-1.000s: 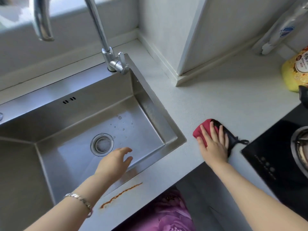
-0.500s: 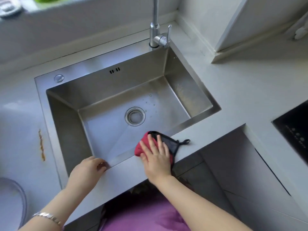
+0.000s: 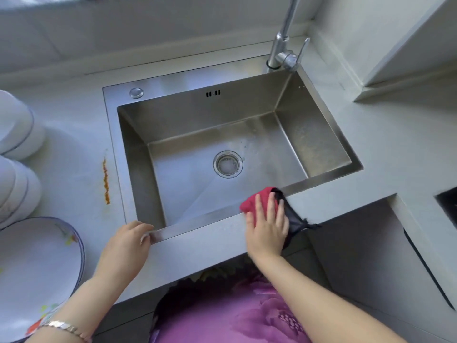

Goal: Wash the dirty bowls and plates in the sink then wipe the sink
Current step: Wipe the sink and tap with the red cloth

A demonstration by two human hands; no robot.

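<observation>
Pressing the cloth (image 3: 254,200) onto the front rim of the sink (image 3: 197,230) with straight, spread fingers (image 3: 272,206), the right hand (image 3: 268,229) lies flat while the left hand (image 3: 126,246) rests loosely bent fingers on the rim's left corner (bowls (image 3: 17,127) and plate (image 3: 37,263) sit left).

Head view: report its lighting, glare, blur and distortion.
Head view: soft daylight; pale glare on the sink floor; wide-angle bending curves the counter edges; the stacked bowls at the left edge look washed-out and soft; the left hand is slightly smeared.

Sink (image 3: 314,142) brushed steel, matt; tap (image 3: 284,49) glossy chrome; cloth (image 3: 254,200) red, fuzzy
</observation>
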